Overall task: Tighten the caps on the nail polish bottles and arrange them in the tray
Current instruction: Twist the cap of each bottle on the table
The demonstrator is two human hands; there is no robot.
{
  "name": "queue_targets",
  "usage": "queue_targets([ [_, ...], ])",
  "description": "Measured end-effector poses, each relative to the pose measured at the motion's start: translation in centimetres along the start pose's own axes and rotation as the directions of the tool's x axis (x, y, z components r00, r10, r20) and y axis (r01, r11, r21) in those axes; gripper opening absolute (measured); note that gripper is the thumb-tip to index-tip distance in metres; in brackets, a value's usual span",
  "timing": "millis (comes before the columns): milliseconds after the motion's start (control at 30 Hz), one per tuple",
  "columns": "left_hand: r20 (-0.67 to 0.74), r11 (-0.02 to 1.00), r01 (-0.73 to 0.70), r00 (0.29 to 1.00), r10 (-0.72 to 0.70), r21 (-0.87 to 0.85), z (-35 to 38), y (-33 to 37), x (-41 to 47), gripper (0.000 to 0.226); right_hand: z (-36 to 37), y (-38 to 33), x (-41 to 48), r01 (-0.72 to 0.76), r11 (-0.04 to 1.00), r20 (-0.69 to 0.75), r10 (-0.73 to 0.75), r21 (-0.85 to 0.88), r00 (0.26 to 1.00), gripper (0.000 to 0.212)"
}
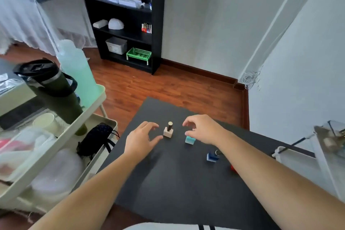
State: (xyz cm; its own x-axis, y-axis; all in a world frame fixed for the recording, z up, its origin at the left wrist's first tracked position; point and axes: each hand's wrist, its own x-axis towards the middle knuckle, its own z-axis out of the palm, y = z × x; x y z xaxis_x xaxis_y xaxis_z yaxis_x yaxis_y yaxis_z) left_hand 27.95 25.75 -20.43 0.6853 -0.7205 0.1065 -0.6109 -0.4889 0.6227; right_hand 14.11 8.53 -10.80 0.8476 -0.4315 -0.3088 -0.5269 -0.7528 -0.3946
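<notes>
The bare left forearm enters from 7 o'clock and the bare right forearm from 4 o'clock. The left hand and right hand hover palm-down, fingers loosely arched, gripping nothing.

I count four nail polish bottles on one black tabletop: one cream bottle, one teal bottle just right of it, one blue bottle further right, and one red bottle furthest right, mostly hidden behind a forearm. Two grips flank the cream bottle: left grip and right grip. Left of the cream bottle I make out one cart carrying one dark tumbler and one pale green bottle. Well behind the cream bottle stands one black bookshelf holding one green basket and one grey bin.
</notes>
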Motion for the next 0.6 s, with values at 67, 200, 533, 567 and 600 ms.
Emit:
queue_targets([
  [67,0.081,0.995,0.084,0.994,-0.079,-0.052,1.1,-1.8,0.4,0.040,0.8,-0.7,1.2,0.017,0.999,-0.005,-0.017,-0.047,1.000,0.033],
  [200,0.268,0.962,0.199,0.952,-0.145,-0.186,2.8,-3.5,1.6,0.058,2.1,-1.7,3.2,0.040,0.992,0.034,-0.036,-0.117,0.999,0.045],
  [533,0.288,0.909,0.202,0.953,-0.097,-0.364,5.0,-2.8,3.7,0.026,4.1,-2.3,5.7,0.087,0.986,-0.047,-0.094,-0.139,0.994,0.024],
  [567,0.282,0.914,0.196,0.955,-0.095,-0.354,5.1,-2.7,3.5,0.027,4.2,-2.2,5.7,0.090,0.986,-0.051,-0.098,-0.140,0.994,0.023],
  [600,0.279,0.917,0.193,0.956,-0.094,-0.350,5.2,-2.6,3.4,0.028,4.2,-2.1,5.7,0.094,0.985,-0.053,-0.102,-0.143,0.993,0.022],
])
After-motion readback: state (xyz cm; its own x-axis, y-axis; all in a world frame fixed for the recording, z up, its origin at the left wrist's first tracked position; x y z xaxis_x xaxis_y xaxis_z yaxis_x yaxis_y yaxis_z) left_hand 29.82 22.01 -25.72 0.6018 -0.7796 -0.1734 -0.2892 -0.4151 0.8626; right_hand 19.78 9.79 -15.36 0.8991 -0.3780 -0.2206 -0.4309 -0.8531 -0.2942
